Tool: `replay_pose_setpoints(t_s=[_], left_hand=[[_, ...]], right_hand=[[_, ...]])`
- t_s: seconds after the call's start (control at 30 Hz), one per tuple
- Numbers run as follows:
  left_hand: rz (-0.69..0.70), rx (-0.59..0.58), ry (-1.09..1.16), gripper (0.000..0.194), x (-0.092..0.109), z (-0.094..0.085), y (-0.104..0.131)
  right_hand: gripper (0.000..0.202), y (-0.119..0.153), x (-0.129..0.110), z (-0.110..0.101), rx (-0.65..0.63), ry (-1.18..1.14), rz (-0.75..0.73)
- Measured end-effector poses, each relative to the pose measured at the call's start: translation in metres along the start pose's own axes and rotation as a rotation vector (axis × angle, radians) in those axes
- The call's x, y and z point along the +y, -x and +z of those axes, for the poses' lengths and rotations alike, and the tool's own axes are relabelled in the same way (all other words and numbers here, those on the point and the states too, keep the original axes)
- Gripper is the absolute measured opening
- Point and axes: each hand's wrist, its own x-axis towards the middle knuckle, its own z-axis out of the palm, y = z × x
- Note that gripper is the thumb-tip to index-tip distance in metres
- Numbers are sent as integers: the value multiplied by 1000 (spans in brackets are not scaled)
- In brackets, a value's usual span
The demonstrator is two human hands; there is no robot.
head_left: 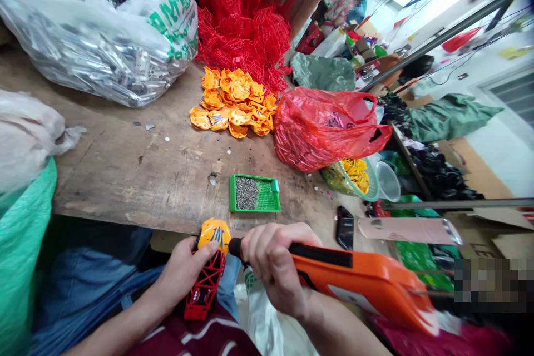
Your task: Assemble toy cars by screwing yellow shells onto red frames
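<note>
My left hand is wrapped round a toy vehicle, its thumb on the yellow shell with blue marks. Below that shell extends the toy's red lattice frame. My right hand grips an orange electric screwdriver near its black nose. The nose points left, at the right edge of the yellow shell; whether the tip touches it is hidden. Just beyond both hands, a green tray on the wooden table holds many small grey screws in its left part.
Yellow shells lie piled before red lattice parts. A clear bag of silvery parts stands back left, a red bag right of centre. A basket of yellow pieces and a black phone are right.
</note>
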Motion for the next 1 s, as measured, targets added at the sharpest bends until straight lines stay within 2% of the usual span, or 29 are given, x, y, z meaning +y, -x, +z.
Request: replay_pose_setpoints(t_s=[0.13, 0.27, 0.47, 0.6, 0.67, 0.8, 0.9, 1.0], left_hand=[[6, -25, 5, 44, -3, -1, -1], [21, -3, -19, 43, -4, -2, -2], [31, -41, -31, 45, -3, -2, -3], [41, -56, -24, 46, -2, -2, -2], [18, -60, 1, 45, -2, -2, -1], [-8, -35, 52, 39, -6, -1, -2], [-32, -42, 82, 40, -10, -1, -4], [-59, -39, 103, 41, -10, 0, -5]], right_hand=[[9, -2, 3, 4, 62, -138, -4], [9, -3, 8, 7, 81, -152, 28], [9, 1, 19, 9, 124, -139, 53], [7, -6, 10, 7, 135, -122, 9], [7, -17, 2, 0, 173, -92, -53], [12, -51, -5, -31, 379, -2, -110], [16, -74, 4, -59, 506, 35, -117], [19, -86, 18, -79, 552, 25, -129]])
